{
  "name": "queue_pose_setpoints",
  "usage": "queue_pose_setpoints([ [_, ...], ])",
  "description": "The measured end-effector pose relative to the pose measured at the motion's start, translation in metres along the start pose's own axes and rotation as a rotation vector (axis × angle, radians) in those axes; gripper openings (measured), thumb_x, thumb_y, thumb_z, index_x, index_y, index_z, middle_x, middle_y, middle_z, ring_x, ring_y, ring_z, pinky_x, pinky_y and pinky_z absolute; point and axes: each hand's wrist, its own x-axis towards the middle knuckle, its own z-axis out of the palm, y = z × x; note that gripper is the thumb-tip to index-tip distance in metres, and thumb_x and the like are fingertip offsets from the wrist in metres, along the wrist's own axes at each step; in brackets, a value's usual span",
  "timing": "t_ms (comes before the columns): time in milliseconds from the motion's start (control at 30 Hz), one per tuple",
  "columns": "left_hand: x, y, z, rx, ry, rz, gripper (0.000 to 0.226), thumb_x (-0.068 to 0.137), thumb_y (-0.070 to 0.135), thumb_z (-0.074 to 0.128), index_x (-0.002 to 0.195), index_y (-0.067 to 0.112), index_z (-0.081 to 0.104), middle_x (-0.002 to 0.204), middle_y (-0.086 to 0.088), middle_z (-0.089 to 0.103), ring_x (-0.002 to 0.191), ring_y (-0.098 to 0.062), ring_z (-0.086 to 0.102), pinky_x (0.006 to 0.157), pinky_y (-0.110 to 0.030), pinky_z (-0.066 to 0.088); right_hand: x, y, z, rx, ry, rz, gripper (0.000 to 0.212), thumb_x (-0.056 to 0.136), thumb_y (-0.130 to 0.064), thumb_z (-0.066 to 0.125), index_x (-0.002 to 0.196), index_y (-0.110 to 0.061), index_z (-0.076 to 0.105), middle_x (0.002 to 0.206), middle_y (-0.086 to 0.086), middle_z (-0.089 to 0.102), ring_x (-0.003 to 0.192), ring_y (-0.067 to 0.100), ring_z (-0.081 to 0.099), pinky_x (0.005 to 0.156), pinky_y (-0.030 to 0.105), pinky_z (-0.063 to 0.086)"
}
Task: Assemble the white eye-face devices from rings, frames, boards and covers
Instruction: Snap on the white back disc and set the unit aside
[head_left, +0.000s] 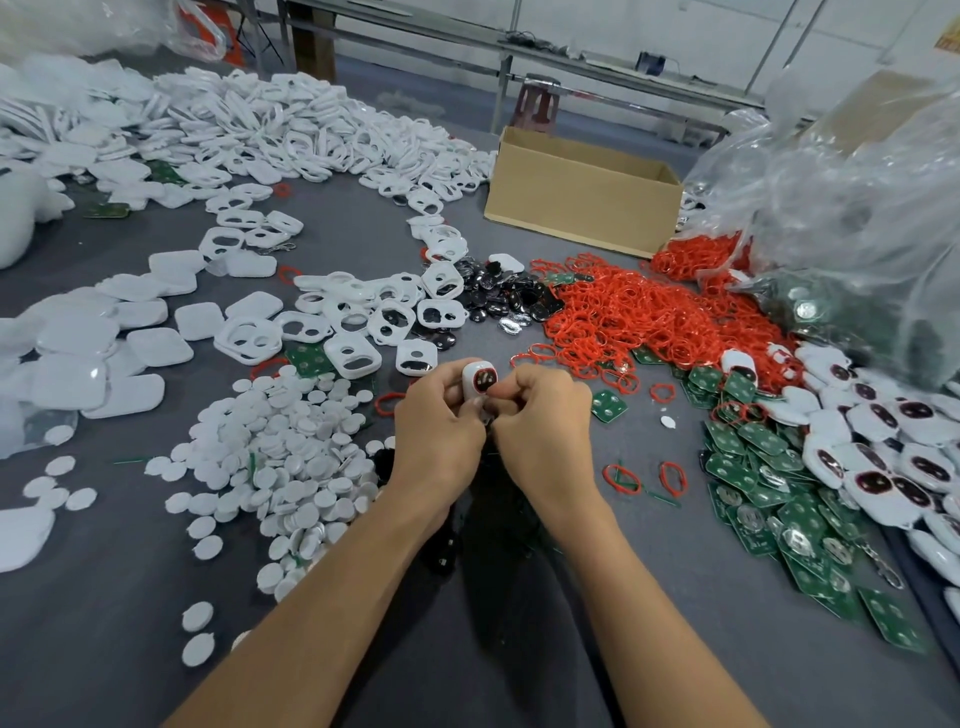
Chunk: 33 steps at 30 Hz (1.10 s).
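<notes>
Hands meet at the middle of the grey table (519, 649), close in front of the person, and one half-built device (480, 381) sits between them. The left hand (439, 418) wraps its curled fingers round the device's left side and back. The right hand (543, 410) pinches at its lower right edge, so both are grasping it and neither is free. The device stands nearly upright with its long axis pointing away from the person and its face turned up to the camera. The next part to fit probably goes on from the near, lower end, where the right hand already works.

It is a small rounded shell of smooth, glossy white plastic, with a thin red rim round two dark, shiny eye windows. Supplies lie all around:
- soft, thin red rings (623, 312) in a loose heap ahead and to the right
- flat green boards (753, 499) with silver pads at the right
- hard white frames (353, 325) with two cut-outs ahead and to the left
- smooth pillow-shaped covers (104, 343) at the far left
- matte round discs (291, 441) just beside the left wrist
</notes>
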Motion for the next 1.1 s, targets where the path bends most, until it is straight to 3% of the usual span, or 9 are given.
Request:
queue_pose_setpoints([
  [167, 0.001, -0.003, 0.000, -0.112, 0.016, -0.057, 0.043, 0.089, -0.011, 0.053, 0.094, 0.029, 0.067, 0.090, 0.004, 0.074, 0.083, -0.006, 0.069, 0.069, -0.015, 0.052, -0.003, -0.001, -0.003, 0.049, -0.022, -0.015, 0.012, 0.075, -0.003, 0.064, 0.073, -0.013, 0.070, 0.068, 0.002, 0.070, 0.067, 0.021, 0.065, 0.066, 0.041, 0.052],
  [300, 0.002, -0.005, -0.001, -0.157, 0.033, -0.083, 0.035, 0.090, -0.004, 0.060, 0.119, 0.015, 0.065, 0.106, -0.001, 0.073, 0.099, -0.010, 0.069, 0.083, -0.025, 0.054, 0.000, -0.006, -0.006, 0.047, -0.007, 0.009, 0.007, 0.073, -0.011, 0.066, 0.073, -0.018, 0.068, 0.062, -0.006, 0.067, 0.065, 0.015, 0.065, 0.070, 0.040, 0.054],
  [400, 0.002, -0.006, -0.001, -0.160, -0.010, -0.071, 0.048, 0.085, -0.014, 0.059, 0.124, 0.012, 0.062, 0.110, -0.003, 0.071, 0.102, -0.011, 0.068, 0.075, -0.017, 0.053, 0.001, -0.006, -0.007, 0.034, -0.030, 0.038, 0.011, 0.073, -0.009, 0.064, 0.071, -0.019, 0.067, 0.060, -0.005, 0.065, 0.064, 0.018, 0.064, 0.069, 0.040, 0.054],
  [533, 0.002, -0.005, -0.001, -0.122, -0.002, -0.040, 0.054, 0.079, -0.021, 0.057, 0.117, 0.017, 0.063, 0.111, -0.006, 0.070, 0.103, -0.015, 0.067, 0.085, -0.029, 0.056, 0.003, -0.005, -0.010, 0.105, -0.075, 0.055, 0.011, 0.076, -0.006, 0.073, 0.072, -0.016, 0.070, 0.063, -0.003, 0.068, 0.062, 0.010, 0.065, 0.064, 0.025, 0.053],
  [600, 0.001, -0.005, -0.001, -0.106, -0.001, -0.033, 0.055, 0.079, -0.020, 0.057, 0.115, 0.021, 0.063, 0.110, -0.003, 0.071, 0.103, -0.011, 0.067, 0.085, -0.026, 0.055, 0.004, -0.003, -0.011, 0.138, -0.090, 0.067, 0.012, 0.076, -0.006, 0.074, 0.072, -0.017, 0.070, 0.059, -0.008, 0.065, 0.055, 0.003, 0.061, 0.058, 0.016, 0.048],
  [767, 0.001, -0.006, -0.001, -0.100, 0.019, -0.014, 0.034, 0.086, -0.004, 0.065, 0.107, 0.023, 0.066, 0.102, 0.004, 0.072, 0.096, -0.005, 0.068, 0.085, -0.022, 0.052, 0.006, 0.004, -0.018, 0.086, -0.044, 0.101, 0.019, 0.074, -0.003, 0.060, 0.072, -0.018, 0.071, 0.057, -0.006, 0.064, 0.050, 0.003, 0.052, 0.057, 0.019, 0.042],
  [967, 0.005, -0.004, -0.003, -0.172, 0.037, -0.106, 0.045, 0.081, -0.012, 0.060, 0.099, 0.029, 0.068, 0.103, 0.001, 0.073, 0.095, -0.009, 0.067, 0.087, -0.029, 0.053, 0.014, 0.018, -0.036, -0.090, -0.100, 0.148, 0.021, 0.080, -0.007, 0.062, 0.085, -0.019, 0.078, 0.083, 0.002, 0.075, 0.085, 0.019, 0.069, 0.085, 0.033, 0.051],
  [1100, 0.006, -0.005, -0.003, -0.175, 0.045, -0.098, 0.042, 0.082, -0.011, 0.059, 0.096, 0.027, 0.069, 0.099, -0.002, 0.072, 0.095, -0.017, 0.069, 0.084, -0.032, 0.054, 0.014, 0.012, -0.035, 0.022, -0.070, -0.017, 0.021, 0.081, -0.004, 0.065, 0.088, -0.020, 0.078, 0.083, -0.003, 0.074, 0.071, 0.012, 0.064, 0.073, 0.019, 0.049],
])
